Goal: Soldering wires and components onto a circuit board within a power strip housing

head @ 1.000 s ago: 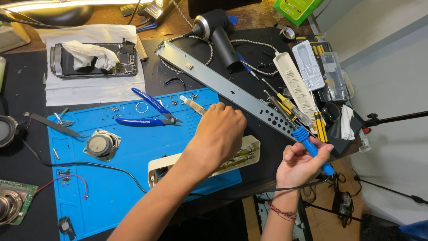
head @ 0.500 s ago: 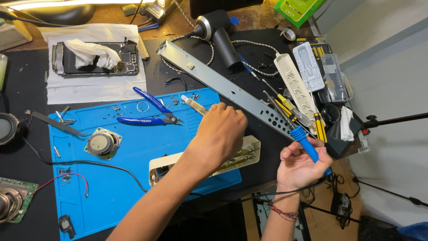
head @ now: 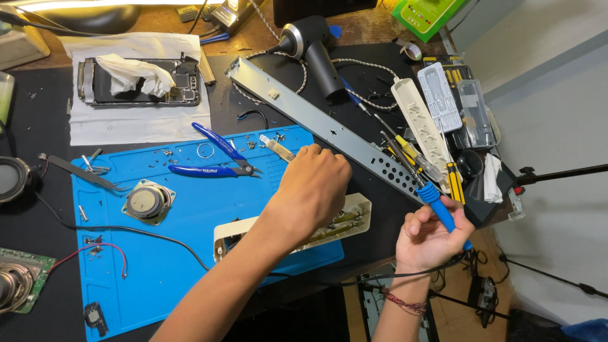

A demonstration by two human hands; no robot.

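From the head view I see my right hand (head: pixel 432 237) closed around the blue handle of a slim soldering iron (head: pixel 425 190), and over the last second that handle has crept up and left, so its dark tip now lies over the perforated end of the long grey metal rail (head: pixel 329 130) instead of hanging off the near right edge of the surface. My left hand (head: pixel 313 190) has hardly moved: it stays curled, knuckles up, over the cream plastic housing with its exposed metal strips (head: pixel 345 218) on the near right corner of the blue silicone work mat (head: pixel 190 253); whether its fingers pinch anything I cannot tell. I judge the iron is being brought toward that housing. The blue-handled cutters (head: pixel 218 161) lie untouched farther left on the mat.
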